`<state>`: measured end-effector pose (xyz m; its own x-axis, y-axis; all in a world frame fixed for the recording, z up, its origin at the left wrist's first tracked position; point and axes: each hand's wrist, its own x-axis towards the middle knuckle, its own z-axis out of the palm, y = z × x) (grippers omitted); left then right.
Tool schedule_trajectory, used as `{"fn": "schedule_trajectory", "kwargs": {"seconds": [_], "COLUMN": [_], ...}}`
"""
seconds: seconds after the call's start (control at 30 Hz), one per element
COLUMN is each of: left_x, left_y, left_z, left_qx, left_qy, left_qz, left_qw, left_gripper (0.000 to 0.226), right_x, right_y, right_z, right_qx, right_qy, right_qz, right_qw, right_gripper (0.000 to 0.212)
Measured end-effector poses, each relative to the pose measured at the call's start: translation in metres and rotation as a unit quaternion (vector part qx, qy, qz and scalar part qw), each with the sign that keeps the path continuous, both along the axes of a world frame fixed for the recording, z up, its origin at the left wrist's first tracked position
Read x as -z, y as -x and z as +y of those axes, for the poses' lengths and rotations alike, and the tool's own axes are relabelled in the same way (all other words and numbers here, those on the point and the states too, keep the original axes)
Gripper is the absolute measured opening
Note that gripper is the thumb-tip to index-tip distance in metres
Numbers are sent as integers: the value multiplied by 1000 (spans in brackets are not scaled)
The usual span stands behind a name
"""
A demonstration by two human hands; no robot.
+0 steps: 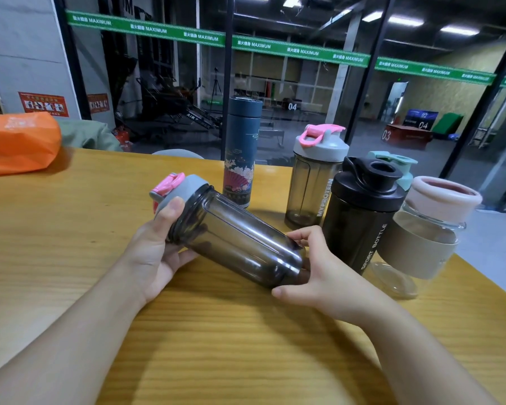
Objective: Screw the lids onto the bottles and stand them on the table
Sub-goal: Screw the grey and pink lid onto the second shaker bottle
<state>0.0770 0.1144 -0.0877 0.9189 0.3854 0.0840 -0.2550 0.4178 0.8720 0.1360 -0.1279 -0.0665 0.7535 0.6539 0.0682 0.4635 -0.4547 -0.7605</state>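
A smoky grey shaker bottle lies tilted above the wooden table, its grey lid with a pink flip cap pointing up and left. My left hand cups the lid end, thumb on the lid's rim. My right hand grips the bottle's base. Behind stand a blue flask, a second grey shaker with a pink-capped lid, a black sport bottle and a glass bottle with a pale pink lid. A mint-lidded bottle is mostly hidden behind the black one.
An orange bag lies at the table's far left, with green cloth behind it. The table's right edge runs close past the glass bottle. A glass wall stands just beyond the table's far edge.
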Motion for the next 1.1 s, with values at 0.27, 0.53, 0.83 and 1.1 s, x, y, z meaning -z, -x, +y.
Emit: {"fn": "schedule_trajectory", "kwargs": {"seconds": [0.27,0.53,0.83,1.1], "left_x": [-2,-4,-3,-4], "left_y": [2,3,1,2], "left_z": [1,2,1,0], "left_qx": [7,19,0,-9], "left_qy": [14,9,6,13], "left_qz": [8,-1,1,-5], "left_qw": [1000,1000,1000,1000], "left_gripper": [118,115,116,113], "right_x": [0,6,6,3], "right_y": [-5,-9,-5,-2], "right_z": [-4,2,1,0], "right_qx": [-1,-18,-2,10], "right_qy": [-71,-160,-175,-135], "right_qz": [50,172,121,59], "right_qw": [996,972,977,989], "right_gripper": [51,57,43,53]}}
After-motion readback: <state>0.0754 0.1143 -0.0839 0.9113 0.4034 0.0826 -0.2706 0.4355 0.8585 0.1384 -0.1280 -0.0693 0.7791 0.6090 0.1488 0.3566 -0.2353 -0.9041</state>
